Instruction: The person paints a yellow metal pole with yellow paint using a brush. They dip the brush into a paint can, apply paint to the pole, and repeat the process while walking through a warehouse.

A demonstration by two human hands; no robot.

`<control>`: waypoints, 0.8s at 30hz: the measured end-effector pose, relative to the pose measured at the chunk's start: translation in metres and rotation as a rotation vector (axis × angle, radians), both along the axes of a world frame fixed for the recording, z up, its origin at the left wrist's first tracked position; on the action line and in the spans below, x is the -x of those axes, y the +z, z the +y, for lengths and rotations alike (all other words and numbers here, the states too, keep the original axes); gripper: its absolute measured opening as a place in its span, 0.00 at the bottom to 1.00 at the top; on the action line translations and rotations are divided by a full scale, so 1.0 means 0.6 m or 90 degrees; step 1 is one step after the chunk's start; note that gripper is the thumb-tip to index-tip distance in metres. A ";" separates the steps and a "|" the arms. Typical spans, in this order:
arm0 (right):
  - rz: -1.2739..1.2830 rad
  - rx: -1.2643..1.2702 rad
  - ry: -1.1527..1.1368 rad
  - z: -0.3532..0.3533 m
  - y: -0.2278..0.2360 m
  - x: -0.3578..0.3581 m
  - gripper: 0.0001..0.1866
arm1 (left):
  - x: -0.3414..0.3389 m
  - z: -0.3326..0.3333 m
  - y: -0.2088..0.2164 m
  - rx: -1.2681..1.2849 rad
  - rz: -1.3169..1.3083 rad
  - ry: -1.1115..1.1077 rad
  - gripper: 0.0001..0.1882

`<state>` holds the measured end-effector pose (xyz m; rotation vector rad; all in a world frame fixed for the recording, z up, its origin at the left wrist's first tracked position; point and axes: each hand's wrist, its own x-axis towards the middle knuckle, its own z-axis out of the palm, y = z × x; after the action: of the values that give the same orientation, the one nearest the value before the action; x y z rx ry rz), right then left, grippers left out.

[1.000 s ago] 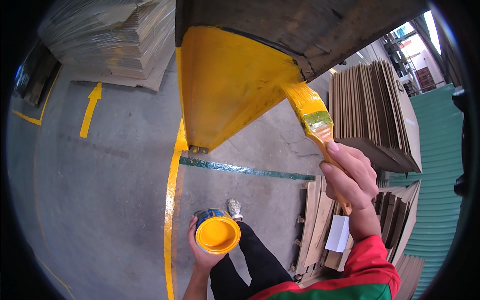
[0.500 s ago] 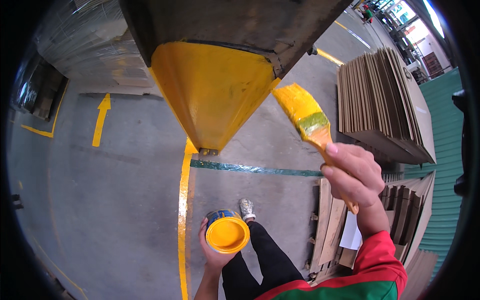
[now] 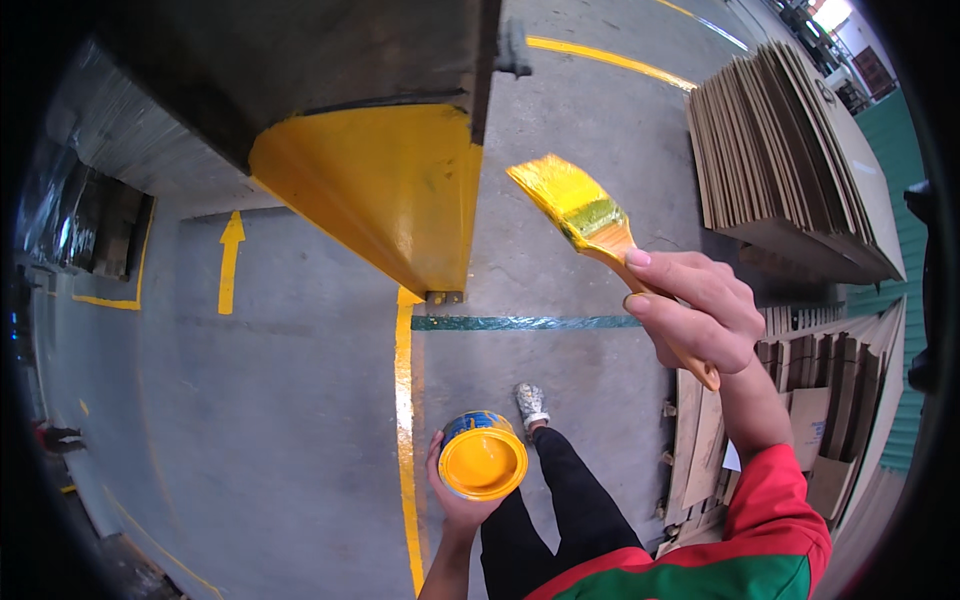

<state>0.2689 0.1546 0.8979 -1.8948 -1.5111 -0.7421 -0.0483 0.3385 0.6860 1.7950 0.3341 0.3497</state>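
Observation:
A paintbrush (image 3: 574, 196) with yellow-soaked bristles and a wooden handle is held between the fingers and thumb of my right hand (image 3: 700, 310). Its bristles point up and left, a short way to the right of a steel column (image 3: 370, 190), apart from it. The lower part of that column is painted yellow; above a dark line it is brown-grey. Low in front of my body, my left hand (image 3: 462, 503) grips a blue-and-yellow paint can (image 3: 484, 463) by its side. The can has no lid, and yellow paint shows inside.
Stacked flat cardboard (image 3: 790, 170) stands at the right, with wooden pallets (image 3: 695, 440) and more cardboard nearer me. Yellow line tape (image 3: 404, 400) and a green strip (image 3: 530, 323) cross the grey floor. Wrapped goods (image 3: 150, 130) stand at the far left, beyond a yellow arrow (image 3: 230, 262).
My view has swung to the right, so the column sits further left. The brush has come away from the column's right edge. Both hands keep their holds.

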 end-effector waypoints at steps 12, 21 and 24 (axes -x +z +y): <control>0.639 -0.892 0.007 0.142 -0.057 0.046 0.10 | -0.023 -0.016 0.086 -0.187 -0.019 -0.003 0.69; 0.635 -0.882 0.022 0.178 -0.059 0.049 0.10 | -0.021 -0.025 0.098 -0.204 0.004 0.013 0.70; 0.635 -0.838 0.005 0.173 -0.061 0.068 0.11 | -0.017 -0.025 0.093 -0.176 -0.007 0.018 0.71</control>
<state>0.2283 0.2584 0.8612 -0.8991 -0.1915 -0.4289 -0.0378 0.3232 0.7420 2.0594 0.3148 0.4418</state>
